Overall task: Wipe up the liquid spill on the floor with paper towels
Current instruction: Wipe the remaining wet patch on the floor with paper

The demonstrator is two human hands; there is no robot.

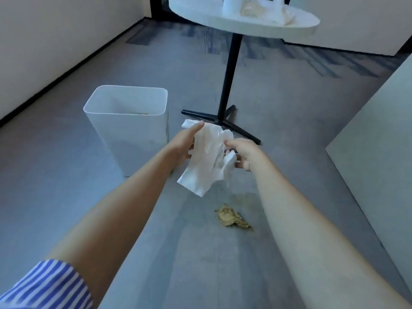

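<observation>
Both hands hold a crumpled white paper towel (207, 157) in the air above the grey floor. My left hand (186, 141) grips its left side with the thumb over the top edge. My right hand (245, 152) pinches its right side. Below the towel, a brown-stained crumpled paper towel (231, 217) lies on the floor. Around that wad the floor shows a faint darker damp patch (245, 197). A roll of paper towels (231, 5) stands on the round table at the top of the view.
A white rectangular waste bin (127, 121) stands on the floor to the left of my hands. A round white table (256, 23) on a black pedestal (227, 81) stands ahead, with crumpled towels on it. A pale panel (379, 152) rises on the right.
</observation>
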